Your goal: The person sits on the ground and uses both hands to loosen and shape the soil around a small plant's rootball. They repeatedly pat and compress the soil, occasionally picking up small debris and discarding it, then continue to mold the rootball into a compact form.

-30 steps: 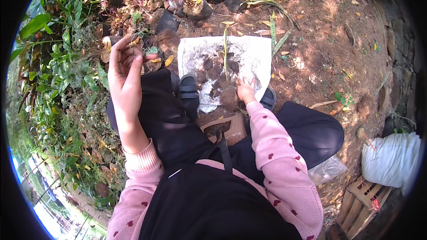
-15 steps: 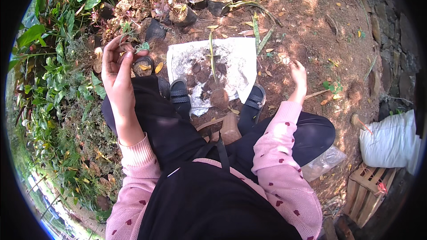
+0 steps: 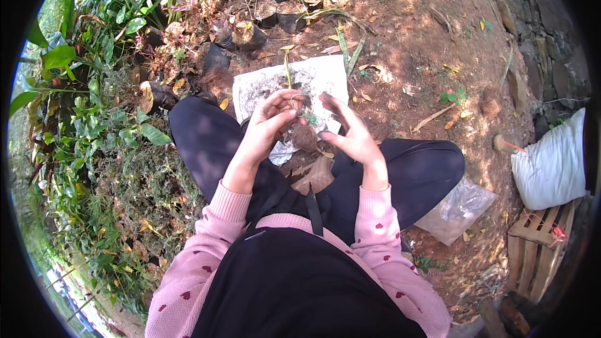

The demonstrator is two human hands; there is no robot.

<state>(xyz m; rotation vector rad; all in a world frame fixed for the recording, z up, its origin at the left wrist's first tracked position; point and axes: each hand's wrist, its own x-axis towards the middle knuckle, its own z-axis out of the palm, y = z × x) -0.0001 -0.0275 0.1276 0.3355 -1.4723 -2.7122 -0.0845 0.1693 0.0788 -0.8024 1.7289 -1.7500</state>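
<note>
Pinched in the fingertips of my left hand point(image 3: 274, 120) is a small, thin-stemmed green sprig point(image 3: 310, 119). My right hand point(image 3: 354, 138) faces it from the other side, thumb and fingers apart, and appears to hold nothing. Both hands hover over a white sheet point(image 3: 247, 91) on the ground, strewn with dark soil. A long yellow-green leaf point(image 3: 287, 72) stands up at the sheet's far part. Below my fingers is a round brown clump point(image 3: 305, 139), partly covered by the hands.
Leafy plants point(image 3: 119, 144) crowd the left side. Black plant bags point(image 3: 250, 36) filled with soil stand at the back. To the right are a clear plastic bag point(image 3: 457, 209), a full white sack point(image 3: 549, 166), a wooden crate point(image 3: 532, 253) and a stone wall point(image 3: 523, 12).
My left hand has come right and nearer with the sprig. My right hand has moved left from beside the sheet, so both hands now face each other above it.
</note>
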